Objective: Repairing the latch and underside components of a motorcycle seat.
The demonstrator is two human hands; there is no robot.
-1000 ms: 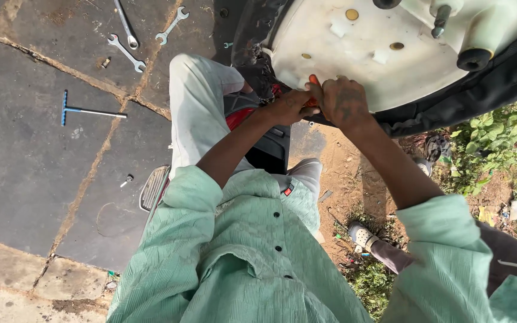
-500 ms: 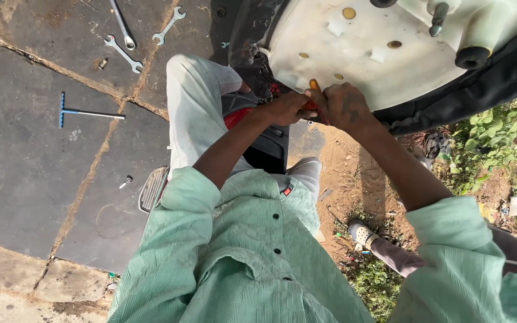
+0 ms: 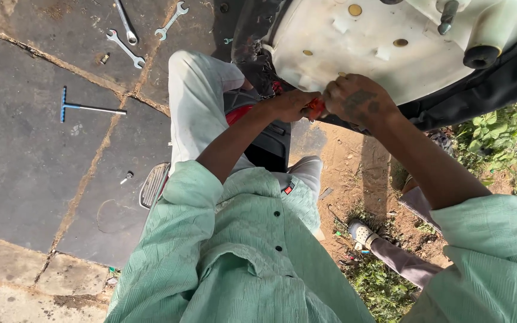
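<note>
Nearest the lens, green sleeves [image 3: 210, 263] and both forearms running up and away toward the raised seat underside [image 3: 354, 48]. Left hand [image 3: 291, 106] curled closed around a red-orange tool handle [image 3: 316, 107], only a short stub of it showing between the two fists. Right hand [image 3: 357, 101] just beside, fingers folded down over the handle's far end and pressed against the pale shell's lower edge; what lies under that palm hidden, so whether it clamps the tool or only steadies it cannot be told. Handle's long axis roughly level, running left to right from one fist into the other, its working tip pointed toward the right hand and out of sight beneath it. Hands touching or nearly so, left the one with the plain hold. Below them a dark scooter body [image 3: 264, 137] with a red patch, and a white trouser knee [image 3: 198, 113]. Farther off on the stone paving [image 3: 25, 161], well apart from either hand: a blue T-handle [image 3: 85, 108], a small bolt [image 3: 126, 177], three spanners [image 3: 125, 49] near the top edge. To the right, bare dirt and green weeds [image 3: 504, 143].
</note>
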